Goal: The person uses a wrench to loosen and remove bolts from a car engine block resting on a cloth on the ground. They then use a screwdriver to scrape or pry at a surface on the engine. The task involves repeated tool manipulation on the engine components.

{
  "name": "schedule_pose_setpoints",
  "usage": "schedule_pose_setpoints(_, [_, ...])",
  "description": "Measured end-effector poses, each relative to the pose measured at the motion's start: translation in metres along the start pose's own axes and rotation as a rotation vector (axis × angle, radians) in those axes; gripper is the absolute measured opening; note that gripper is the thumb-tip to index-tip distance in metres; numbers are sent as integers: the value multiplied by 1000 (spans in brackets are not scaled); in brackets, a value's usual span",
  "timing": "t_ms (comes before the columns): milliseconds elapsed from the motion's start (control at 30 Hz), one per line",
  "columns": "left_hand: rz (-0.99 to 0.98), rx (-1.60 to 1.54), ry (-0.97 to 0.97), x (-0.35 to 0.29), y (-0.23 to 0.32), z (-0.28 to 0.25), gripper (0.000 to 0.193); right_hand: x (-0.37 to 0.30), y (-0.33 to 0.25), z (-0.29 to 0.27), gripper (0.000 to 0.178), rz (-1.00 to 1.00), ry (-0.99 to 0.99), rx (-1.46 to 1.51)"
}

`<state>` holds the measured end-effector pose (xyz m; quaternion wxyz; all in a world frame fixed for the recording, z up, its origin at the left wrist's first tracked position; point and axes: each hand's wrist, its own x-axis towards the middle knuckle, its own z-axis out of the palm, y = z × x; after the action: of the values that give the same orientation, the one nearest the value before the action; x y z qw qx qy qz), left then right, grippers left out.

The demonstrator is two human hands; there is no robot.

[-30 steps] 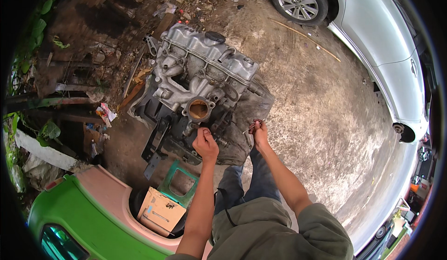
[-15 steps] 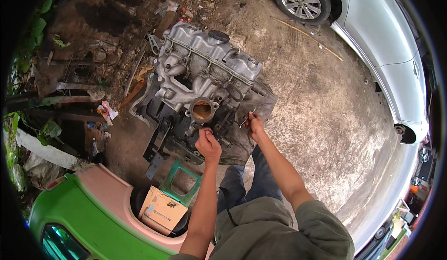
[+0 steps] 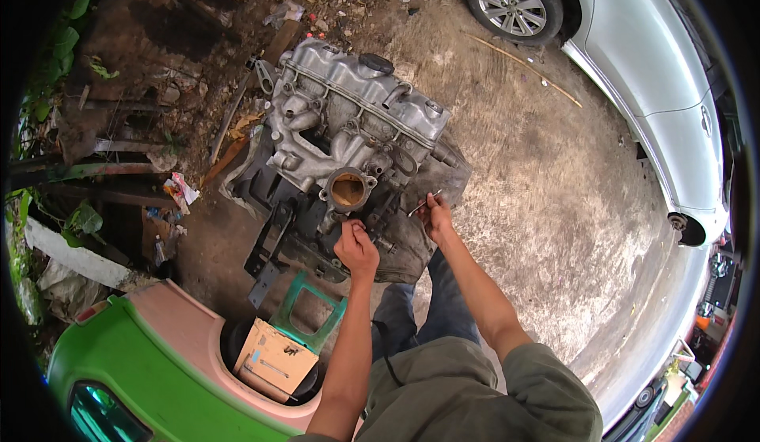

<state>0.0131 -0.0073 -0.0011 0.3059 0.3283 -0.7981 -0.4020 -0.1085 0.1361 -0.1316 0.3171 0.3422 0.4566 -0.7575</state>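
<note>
A grey metal engine (image 3: 336,137) sits in front of me, with a round intake opening (image 3: 348,191) on its near side. My left hand (image 3: 356,249) is closed just below that opening, fingertips pinched at the engine. Whatever is between them is hidden. To the right, my right hand (image 3: 436,218) grips a thin silver tool, which looks like a small wrench (image 3: 416,210), by the engine's near right side. The tool lies at a slant, one tip pointing left toward the engine.
A green plastic stool (image 3: 317,335) stands near my left forearm, beside a cardboard piece (image 3: 277,359) with slim metal tools on it. A green and pink car body (image 3: 158,363) fills the lower left. At right is a silver car (image 3: 673,70); a thin stick (image 3: 538,74) lies on the ground.
The wrench-like tool in my right hand has tipped to a flatter slant. My left hand stays closed at nearly the same place below the intake opening.
</note>
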Motion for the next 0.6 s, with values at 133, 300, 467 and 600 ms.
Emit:
schedule_pose_setpoints(133, [-41, 6, -21, -1, 0, -1, 24, 3, 4, 0, 14, 7, -9, -1])
schedule_pose_setpoints(300, [-9, -22, -2, -1, 1, 0, 25, 6, 2, 0, 15, 54, 4, -33])
schedule_pose_setpoints(467, [-7, -4, 4, 0, 3, 0, 24, -11, -3, 8, 16, -136, -29, -151])
schedule_pose_setpoints(600, [-20, 12, -6, 0, 4, -2, 24, -47, 3, 17, 17, -553, -112, -452])
